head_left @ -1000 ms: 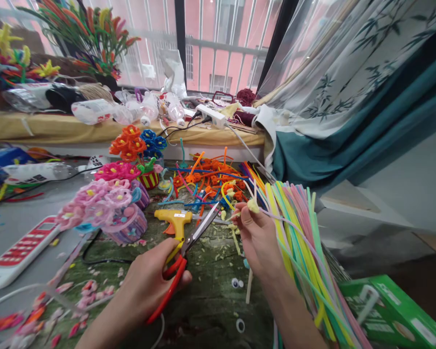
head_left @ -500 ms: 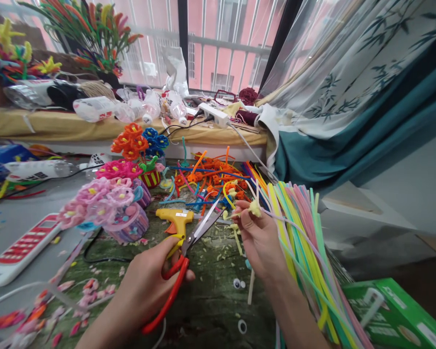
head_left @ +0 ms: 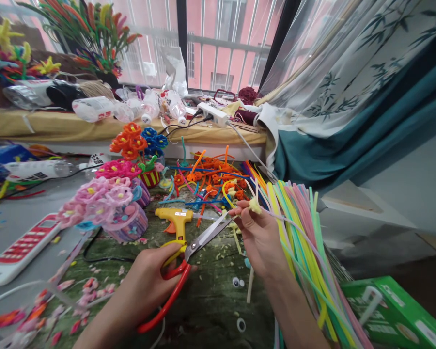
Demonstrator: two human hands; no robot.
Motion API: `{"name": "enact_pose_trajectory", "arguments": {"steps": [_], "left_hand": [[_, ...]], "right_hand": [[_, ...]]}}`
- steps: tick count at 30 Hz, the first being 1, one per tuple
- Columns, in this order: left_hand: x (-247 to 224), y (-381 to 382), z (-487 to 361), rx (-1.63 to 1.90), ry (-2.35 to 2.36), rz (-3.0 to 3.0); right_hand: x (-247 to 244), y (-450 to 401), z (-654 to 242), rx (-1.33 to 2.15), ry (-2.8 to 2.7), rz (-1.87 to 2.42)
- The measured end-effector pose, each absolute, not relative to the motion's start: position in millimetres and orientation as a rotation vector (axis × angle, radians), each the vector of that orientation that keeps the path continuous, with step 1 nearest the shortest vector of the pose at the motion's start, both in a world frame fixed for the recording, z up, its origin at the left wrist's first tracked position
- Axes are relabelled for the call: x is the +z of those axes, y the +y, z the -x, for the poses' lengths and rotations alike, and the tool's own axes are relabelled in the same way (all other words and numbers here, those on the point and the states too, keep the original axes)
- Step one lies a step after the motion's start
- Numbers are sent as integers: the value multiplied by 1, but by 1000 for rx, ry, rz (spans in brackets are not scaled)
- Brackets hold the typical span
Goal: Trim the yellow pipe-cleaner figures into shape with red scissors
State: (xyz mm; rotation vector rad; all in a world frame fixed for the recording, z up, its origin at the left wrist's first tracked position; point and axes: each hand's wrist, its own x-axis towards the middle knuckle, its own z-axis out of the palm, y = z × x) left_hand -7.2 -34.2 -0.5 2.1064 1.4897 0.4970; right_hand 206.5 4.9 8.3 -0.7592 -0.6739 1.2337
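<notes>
My left hand (head_left: 154, 271) is closed around scissors (head_left: 203, 241) with one red and one yellow handle. Their blades are slightly parted, and the tips reach the fingertips of my right hand (head_left: 261, 237). That hand pinches a small pale yellow pipe cleaner piece (head_left: 255, 205), fuzzy and bunched, with a thin stalk rising from it. Under the blades, yellow fuzz clippings lie scattered on the dark green cloth (head_left: 203, 300). A yellow glue gun (head_left: 179, 219) rests just beyond the scissors.
Pipe cleaner flowers in striped pots (head_left: 127, 225) stand at left, near a red-and-white calculator-like device (head_left: 25, 249). Orange pieces (head_left: 218, 167) are heaped behind. A bundle of long pipe cleaners (head_left: 301, 232) lies at right by a green box (head_left: 396, 310). Googly eyes (head_left: 241, 325) sit in front.
The scissors' blades have closed partway and moved right, their tips now at my right fingertips. My right hand has stayed nearly in place with the yellow piece.
</notes>
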Motion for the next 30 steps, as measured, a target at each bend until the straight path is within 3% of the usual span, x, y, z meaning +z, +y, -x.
{"name": "enact_pose_trajectory", "arguments": {"steps": [30], "left_hand": [[-1,-36,11,392,1358,-2034]], "right_hand": [[9,4,-212,1362,-670,695]]}}
